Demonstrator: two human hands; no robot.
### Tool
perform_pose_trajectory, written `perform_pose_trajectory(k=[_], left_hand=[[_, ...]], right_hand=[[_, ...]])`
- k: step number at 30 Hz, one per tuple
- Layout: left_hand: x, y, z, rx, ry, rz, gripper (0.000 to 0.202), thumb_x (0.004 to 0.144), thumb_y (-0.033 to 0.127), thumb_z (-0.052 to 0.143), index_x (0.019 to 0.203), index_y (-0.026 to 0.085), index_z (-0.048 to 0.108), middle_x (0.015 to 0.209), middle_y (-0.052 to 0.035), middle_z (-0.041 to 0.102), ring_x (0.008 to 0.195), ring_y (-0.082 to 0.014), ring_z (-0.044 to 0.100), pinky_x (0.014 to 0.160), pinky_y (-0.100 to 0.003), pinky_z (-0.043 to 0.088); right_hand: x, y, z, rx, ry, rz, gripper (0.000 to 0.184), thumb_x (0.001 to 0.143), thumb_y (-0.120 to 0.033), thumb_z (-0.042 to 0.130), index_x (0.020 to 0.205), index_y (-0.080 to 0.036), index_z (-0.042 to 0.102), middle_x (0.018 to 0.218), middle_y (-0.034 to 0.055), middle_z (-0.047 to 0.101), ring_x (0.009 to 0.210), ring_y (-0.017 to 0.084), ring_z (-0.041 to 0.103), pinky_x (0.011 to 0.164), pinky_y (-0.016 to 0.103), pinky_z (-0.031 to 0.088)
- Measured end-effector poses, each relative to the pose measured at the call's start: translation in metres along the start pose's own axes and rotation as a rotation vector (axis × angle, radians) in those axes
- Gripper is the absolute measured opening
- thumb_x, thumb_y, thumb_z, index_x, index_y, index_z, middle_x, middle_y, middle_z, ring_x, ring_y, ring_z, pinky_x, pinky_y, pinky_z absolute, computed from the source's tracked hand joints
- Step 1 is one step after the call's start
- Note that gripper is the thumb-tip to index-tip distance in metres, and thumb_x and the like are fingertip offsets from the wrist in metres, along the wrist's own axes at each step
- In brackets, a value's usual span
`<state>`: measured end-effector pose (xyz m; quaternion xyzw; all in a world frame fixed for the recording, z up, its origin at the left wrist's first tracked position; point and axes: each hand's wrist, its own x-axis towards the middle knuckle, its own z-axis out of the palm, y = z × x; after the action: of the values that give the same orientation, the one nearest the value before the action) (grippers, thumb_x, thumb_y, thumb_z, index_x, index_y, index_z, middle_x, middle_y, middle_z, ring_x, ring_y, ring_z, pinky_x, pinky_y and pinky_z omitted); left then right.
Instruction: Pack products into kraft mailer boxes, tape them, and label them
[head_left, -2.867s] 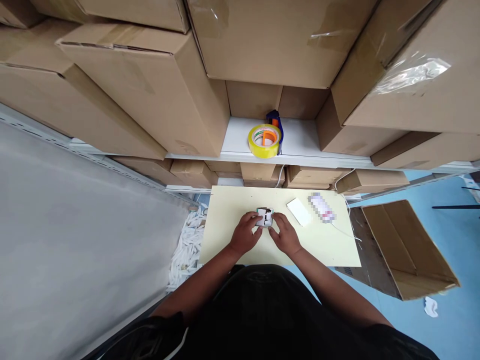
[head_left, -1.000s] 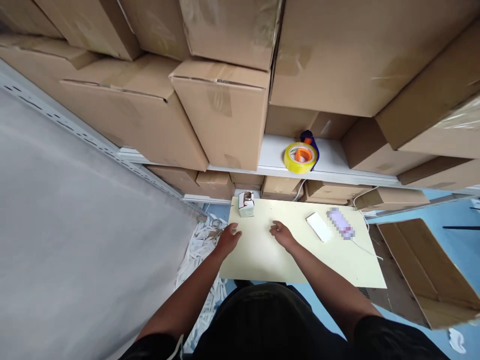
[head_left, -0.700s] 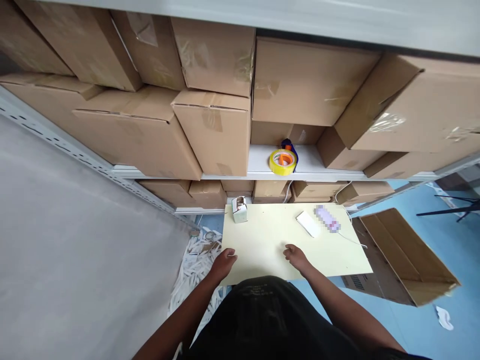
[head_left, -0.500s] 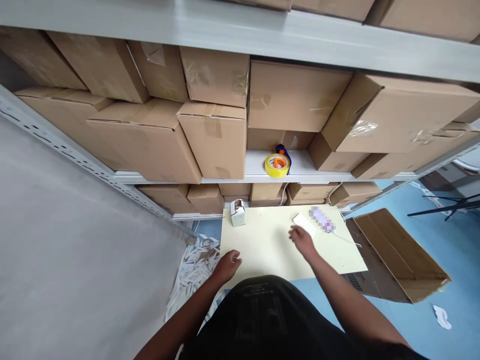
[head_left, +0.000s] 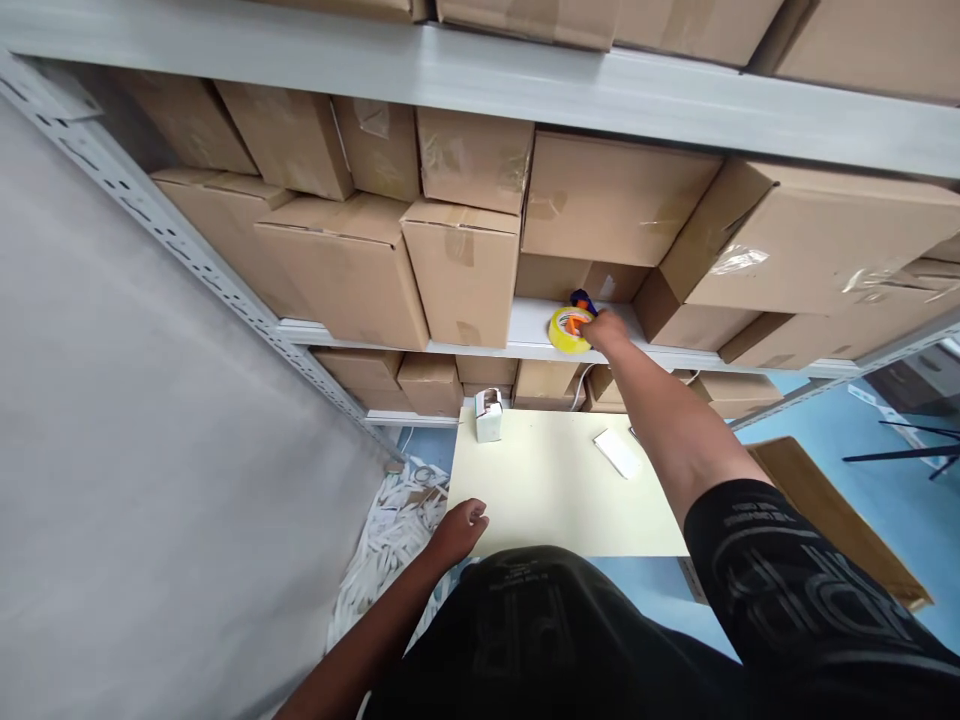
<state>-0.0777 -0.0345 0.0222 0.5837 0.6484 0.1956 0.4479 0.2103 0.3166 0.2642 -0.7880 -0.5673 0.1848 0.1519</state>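
My right hand (head_left: 606,330) is stretched out to the white shelf (head_left: 529,322) and its fingers close on the tape dispenser (head_left: 564,329), a yellow roll with an orange core and a blue handle. My left hand (head_left: 463,524) rests at the front left edge of the pale yellow table (head_left: 540,490), fingers curled with nothing in them. A small white box (head_left: 488,416) with an open flap stands at the table's far left corner. A flat white card (head_left: 617,453) lies further right, beside my right forearm.
Brown cartons (head_left: 341,270) fill the shelves ahead and below. An open cardboard box (head_left: 840,520) sits on the blue floor to the right. White paper strips (head_left: 386,545) litter the floor left of the table. A grey wall is on the left.
My hands let go of the small white box, which now stands at the table's far left corner. My right hand rose from the table to the tape dispenser. My left hand drew back to the front edge.
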Motion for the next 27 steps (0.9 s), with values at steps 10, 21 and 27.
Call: perform_pose_trajectory(k=[10,21,27], left_hand=[[-0.016,-0.021,-0.005,0.029,-0.011,-0.015,0.015,0.089,0.026,0.058,0.100,0.022,0.066,0.106,-0.0063,0.075,0.103,-0.0220,0.070,0.093,-0.033,0.049],[-0.017,0.020,0.031,0.110,0.006,-0.075,0.019,0.090,0.025,0.058,0.106,0.019,0.067,0.114,-0.0086,0.074,0.103,-0.0211,0.070,0.091,-0.031,0.049],[-0.040,0.049,0.086,0.129,0.104,-0.155,0.020,0.089,0.026,0.058,0.105,0.019,0.068,0.108,-0.0075,0.074,0.099,-0.0216,0.070,0.088,-0.032,0.050]], right_hand=[[-0.153,0.175,0.046,0.169,-0.006,-0.083,0.037,0.078,-0.032,0.067,0.113,-0.020,0.068,0.099,0.0089,0.076,0.084,0.024,0.069,0.067,0.030,0.047],[-0.191,0.321,0.181,-0.166,-0.334,0.087,0.031,0.088,-0.029,0.057,0.116,-0.016,0.061,0.121,0.0182,0.067,0.101,0.029,0.070,0.075,0.033,0.050],[-0.167,0.362,0.181,-0.158,-0.486,-0.060,0.043,0.089,-0.034,0.059,0.127,-0.015,0.059,0.123,0.0169,0.067,0.111,0.029,0.069,0.084,0.033,0.052]])
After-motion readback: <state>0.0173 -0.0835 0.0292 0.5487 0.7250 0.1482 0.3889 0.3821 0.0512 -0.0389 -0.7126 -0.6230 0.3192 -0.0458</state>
